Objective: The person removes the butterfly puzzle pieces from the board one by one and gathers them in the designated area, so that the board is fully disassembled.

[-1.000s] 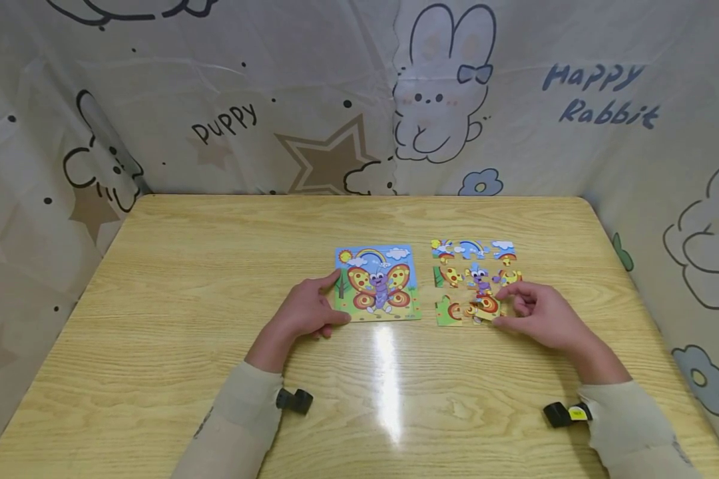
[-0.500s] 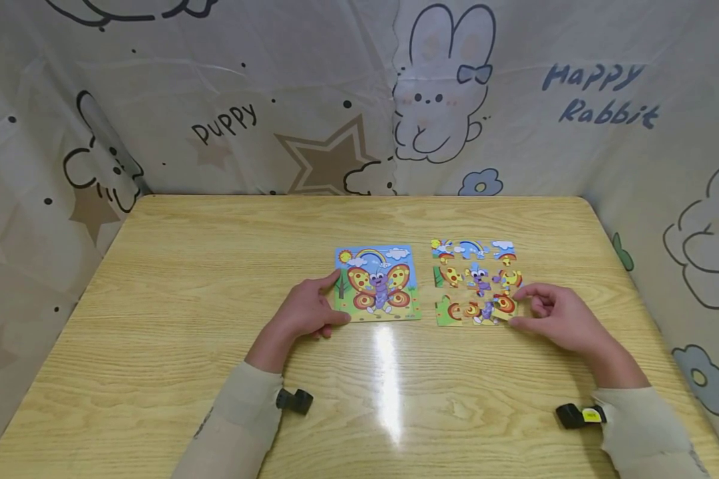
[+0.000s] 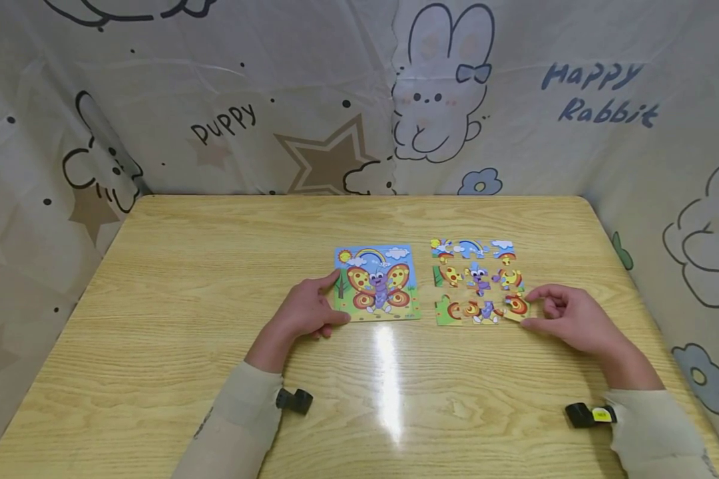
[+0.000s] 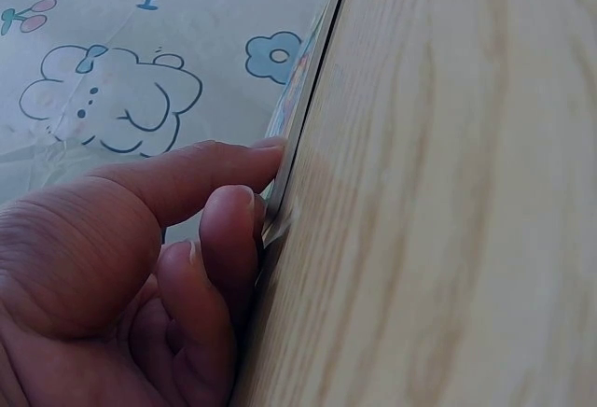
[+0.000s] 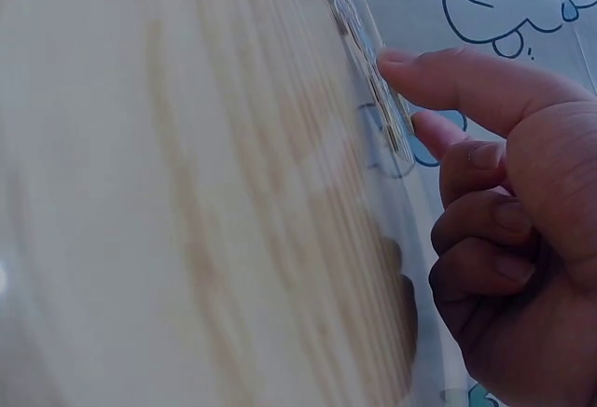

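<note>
My left hand (image 3: pixel 305 307) grips the left edge of a square butterfly puzzle board (image 3: pixel 405 299) lying flat on the table; the thumb is at its near left corner. In the left wrist view the board's thin edge (image 4: pixel 312 80) meets the thumb tip, other fingers curling below. My right hand (image 3: pixel 575 318) pinches a puzzle piece (image 3: pixel 517 306) with a red and yellow wing, between thumb and index finger. This piece is slightly tilted at the near right of the loose pieces. The right wrist view shows it edge-on, other fingers folded.
Several loose puzzle pieces (image 3: pixel 478 276) lie in spaced rows right of the board, repeating its picture. The wooden table (image 3: pixel 216 253) has light glare near the middle. A printed cloth (image 3: pixel 329 66) hangs behind and at both sides.
The right hand has moved right with its puzzle piece, from over the bottom middle piece to the row's right end, uncovering that middle piece. The left hand and board stay still.
</note>
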### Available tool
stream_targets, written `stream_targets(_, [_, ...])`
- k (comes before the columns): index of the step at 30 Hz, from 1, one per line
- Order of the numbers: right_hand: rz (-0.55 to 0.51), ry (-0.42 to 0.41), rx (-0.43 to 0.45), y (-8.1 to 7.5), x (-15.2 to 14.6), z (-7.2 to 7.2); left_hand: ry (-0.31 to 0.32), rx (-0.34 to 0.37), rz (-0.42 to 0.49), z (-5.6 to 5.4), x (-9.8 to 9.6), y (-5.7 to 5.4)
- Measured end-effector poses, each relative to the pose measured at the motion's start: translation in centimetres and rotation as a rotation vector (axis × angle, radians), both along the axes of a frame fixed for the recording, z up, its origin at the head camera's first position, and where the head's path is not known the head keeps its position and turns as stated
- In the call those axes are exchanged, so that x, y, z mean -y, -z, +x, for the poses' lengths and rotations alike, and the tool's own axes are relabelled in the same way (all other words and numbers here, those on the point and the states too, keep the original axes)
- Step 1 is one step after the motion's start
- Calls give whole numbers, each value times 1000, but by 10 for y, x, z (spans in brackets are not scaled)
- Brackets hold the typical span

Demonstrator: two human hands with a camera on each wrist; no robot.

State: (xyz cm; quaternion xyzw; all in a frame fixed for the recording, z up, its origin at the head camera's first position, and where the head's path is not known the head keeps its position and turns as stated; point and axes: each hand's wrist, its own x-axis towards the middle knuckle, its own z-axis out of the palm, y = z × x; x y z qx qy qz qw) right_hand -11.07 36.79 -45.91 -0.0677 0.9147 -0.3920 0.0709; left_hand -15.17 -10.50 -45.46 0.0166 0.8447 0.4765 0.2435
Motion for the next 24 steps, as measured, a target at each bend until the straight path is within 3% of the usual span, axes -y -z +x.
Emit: stream_targets(24, [-59,-47,83,-2,-5,-3,15,-18,-11,1,1,0])
